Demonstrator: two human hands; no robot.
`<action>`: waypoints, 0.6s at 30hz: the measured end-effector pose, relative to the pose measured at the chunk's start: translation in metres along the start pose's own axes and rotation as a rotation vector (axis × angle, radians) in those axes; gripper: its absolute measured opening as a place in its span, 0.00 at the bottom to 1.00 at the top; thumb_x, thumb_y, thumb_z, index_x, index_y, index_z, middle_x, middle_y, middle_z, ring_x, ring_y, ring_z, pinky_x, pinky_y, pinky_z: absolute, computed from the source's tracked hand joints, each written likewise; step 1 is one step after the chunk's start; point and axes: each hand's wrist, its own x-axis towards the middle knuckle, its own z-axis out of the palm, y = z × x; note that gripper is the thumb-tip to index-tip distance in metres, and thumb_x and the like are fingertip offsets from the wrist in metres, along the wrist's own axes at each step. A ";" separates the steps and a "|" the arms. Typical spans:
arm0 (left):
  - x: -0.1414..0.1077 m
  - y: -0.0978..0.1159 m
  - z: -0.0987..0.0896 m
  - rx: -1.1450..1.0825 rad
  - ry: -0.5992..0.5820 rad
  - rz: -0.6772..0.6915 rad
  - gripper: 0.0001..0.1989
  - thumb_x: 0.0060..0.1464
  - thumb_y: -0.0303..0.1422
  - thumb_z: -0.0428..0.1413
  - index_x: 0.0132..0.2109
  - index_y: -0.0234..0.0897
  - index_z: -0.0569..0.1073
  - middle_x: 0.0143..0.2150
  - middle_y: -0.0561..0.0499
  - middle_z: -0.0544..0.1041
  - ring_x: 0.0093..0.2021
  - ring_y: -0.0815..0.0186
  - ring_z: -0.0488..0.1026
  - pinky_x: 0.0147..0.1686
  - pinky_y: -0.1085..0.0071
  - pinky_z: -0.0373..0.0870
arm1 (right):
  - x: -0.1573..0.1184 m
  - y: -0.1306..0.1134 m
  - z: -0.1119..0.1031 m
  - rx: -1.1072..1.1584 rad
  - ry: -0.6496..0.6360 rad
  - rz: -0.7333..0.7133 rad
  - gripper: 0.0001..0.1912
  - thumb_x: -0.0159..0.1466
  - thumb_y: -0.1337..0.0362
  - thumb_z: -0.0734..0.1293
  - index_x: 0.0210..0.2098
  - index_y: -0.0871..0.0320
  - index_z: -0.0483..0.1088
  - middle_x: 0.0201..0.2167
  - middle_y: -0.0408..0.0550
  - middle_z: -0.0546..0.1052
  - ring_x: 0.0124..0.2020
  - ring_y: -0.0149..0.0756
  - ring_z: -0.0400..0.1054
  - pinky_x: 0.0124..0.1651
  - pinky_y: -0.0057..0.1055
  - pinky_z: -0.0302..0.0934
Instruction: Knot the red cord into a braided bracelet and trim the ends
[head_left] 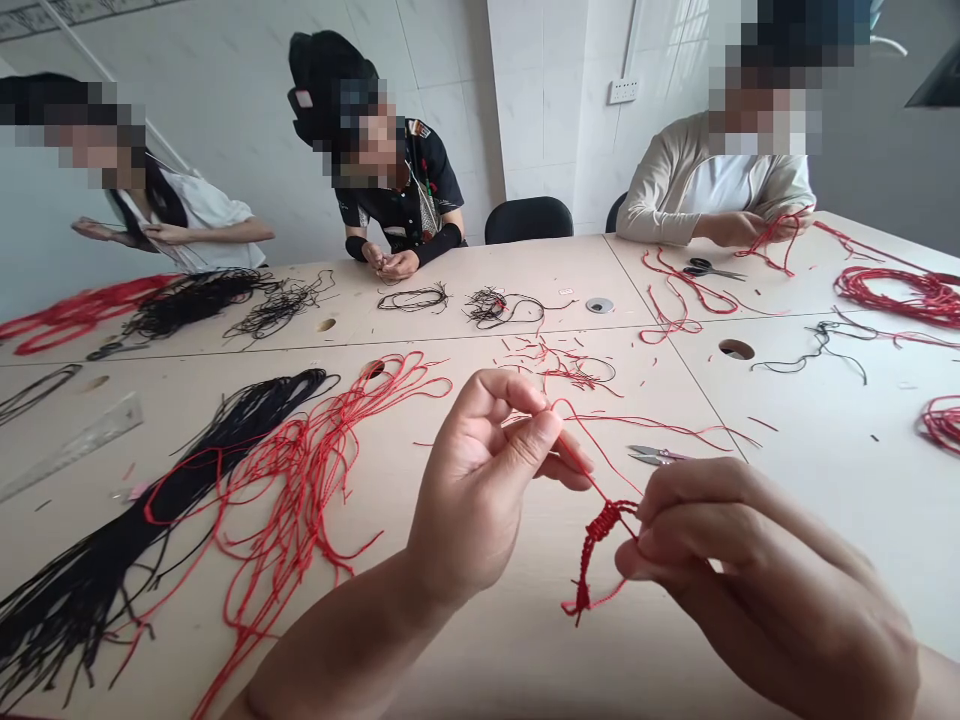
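A short knotted red cord braid [596,545] hangs between my hands, with loose ends dangling below it. My left hand [480,480] pinches thin red strands [577,450] running up from the braid, between thumb and forefinger. My right hand [750,570] grips the braid's upper end with its fingertips. Small steel snips [656,455] lie on the table just beyond my right hand, not touched. A loose bundle of red cords [300,470] and a bundle of black cords [142,510] lie to the left of my left hand.
Cord scraps litter the pale wooden table [480,270], which has several round holes. A clear ruler [75,445] lies at the left. Three co-workers sit across the table; one [720,185] handles red cord beside scissors [709,268]. Red coils [900,295] lie at the right.
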 end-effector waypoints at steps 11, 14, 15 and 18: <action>0.011 0.001 0.000 -0.078 0.046 -0.091 0.12 0.56 0.20 0.57 0.34 0.39 0.63 0.28 0.61 0.72 0.25 0.76 0.75 0.25 0.84 0.72 | -0.006 0.005 0.000 -0.071 -0.060 -0.081 0.16 0.62 0.80 0.62 0.41 0.54 0.67 0.31 0.43 0.79 0.27 0.30 0.74 0.32 0.28 0.66; 0.011 0.001 -0.002 -0.055 -0.006 -0.141 0.10 0.59 0.23 0.58 0.38 0.40 0.64 0.31 0.60 0.73 0.29 0.74 0.77 0.28 0.81 0.75 | -0.009 0.002 -0.004 -0.101 -0.057 -0.085 0.16 0.62 0.79 0.63 0.42 0.53 0.69 0.32 0.44 0.80 0.27 0.31 0.75 0.32 0.28 0.67; 0.010 0.001 -0.003 -0.036 -0.048 -0.159 0.08 0.62 0.27 0.58 0.41 0.41 0.65 0.33 0.58 0.74 0.32 0.72 0.78 0.29 0.79 0.76 | -0.010 0.001 -0.007 -0.112 -0.063 -0.070 0.15 0.62 0.79 0.64 0.43 0.53 0.70 0.33 0.44 0.80 0.28 0.32 0.76 0.33 0.28 0.68; 0.003 0.002 -0.006 0.030 -0.228 -0.225 0.11 0.66 0.42 0.53 0.49 0.42 0.66 0.36 0.52 0.76 0.36 0.67 0.79 0.33 0.74 0.78 | -0.013 -0.002 -0.014 -0.170 -0.070 -0.039 0.16 0.63 0.77 0.65 0.46 0.53 0.71 0.36 0.45 0.81 0.30 0.33 0.77 0.35 0.28 0.71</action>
